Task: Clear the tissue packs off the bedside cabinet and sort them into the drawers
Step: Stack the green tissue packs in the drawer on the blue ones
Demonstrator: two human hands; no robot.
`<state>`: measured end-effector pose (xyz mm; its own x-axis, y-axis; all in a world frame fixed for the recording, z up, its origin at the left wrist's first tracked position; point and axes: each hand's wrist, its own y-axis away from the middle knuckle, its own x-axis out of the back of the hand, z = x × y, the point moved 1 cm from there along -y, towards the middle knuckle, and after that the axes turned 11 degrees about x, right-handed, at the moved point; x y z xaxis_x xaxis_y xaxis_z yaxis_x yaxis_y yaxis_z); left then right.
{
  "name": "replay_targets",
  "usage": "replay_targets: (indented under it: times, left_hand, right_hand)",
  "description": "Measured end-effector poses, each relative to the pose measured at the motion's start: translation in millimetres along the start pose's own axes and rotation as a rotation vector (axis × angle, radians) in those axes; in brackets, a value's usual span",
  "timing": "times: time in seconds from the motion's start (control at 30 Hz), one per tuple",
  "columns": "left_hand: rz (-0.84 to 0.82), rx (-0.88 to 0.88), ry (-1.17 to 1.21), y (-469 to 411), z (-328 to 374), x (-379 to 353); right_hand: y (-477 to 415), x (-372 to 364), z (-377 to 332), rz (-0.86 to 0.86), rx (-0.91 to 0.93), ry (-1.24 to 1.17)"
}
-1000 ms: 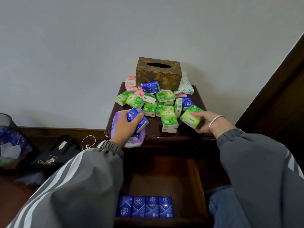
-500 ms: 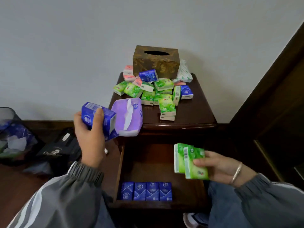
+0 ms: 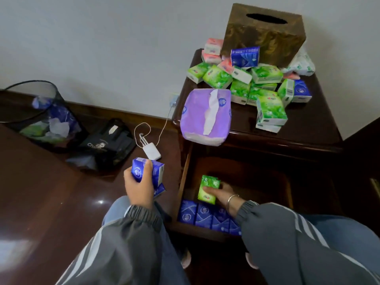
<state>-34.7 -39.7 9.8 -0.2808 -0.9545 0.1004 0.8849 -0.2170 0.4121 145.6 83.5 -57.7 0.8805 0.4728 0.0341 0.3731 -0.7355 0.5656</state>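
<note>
My right hand (image 3: pixel 223 195) is inside the open drawer (image 3: pixel 186 173), closed around green tissue packs (image 3: pixel 208 189) just behind a row of blue packs (image 3: pixel 205 217) along the drawer's front. My left hand (image 3: pixel 139 187) grips blue tissue packs (image 3: pixel 147 172) above the floor, left of the drawer. On the dark bedside cabinet (image 3: pixel 308 128) lies a heap of green packs (image 3: pixel 267 103), pink packs (image 3: pixel 212 47) and blue packs (image 3: pixel 244 57), with a big purple soft tissue pack (image 3: pixel 205 116) overhanging the front left corner.
A brown tissue box (image 3: pixel 265 33) stands at the cabinet's back against the wall. On the floor to the left are a mesh waste bin (image 3: pixel 41 116), a black bag (image 3: pixel 109 142) and a white charger with cable (image 3: pixel 151 151). My knees are below the drawer.
My right hand has gone down from in front of the cabinet into the drawer with the green packs. My left hand with the blue packs has dropped lower, beside the drawer.
</note>
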Motion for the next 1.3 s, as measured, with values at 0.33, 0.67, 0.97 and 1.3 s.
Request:
replay_targets:
  times: [0.33, 0.67, 0.97, 1.3]
  left_hand:
    - [-0.063, 0.094, 0.026, -19, -15, -16]
    - [-0.151, 0.173, -0.004, -20, -19, -21]
    - [-0.347, 0.1, -0.219, -12, -23, -29]
    - [-0.889, 0.057, -0.704, 49, -41, -54]
  right_hand:
    - [-34, -29, 23, -0.055, 0.028, 0.37]
    - [-37, -47, 25, -0.129, -0.001, 0.492]
    - [-15, -28, -16, -0.1, 0.022, 0.43]
    - [63, 28, -35, -0.342, 0.041, 0.168]
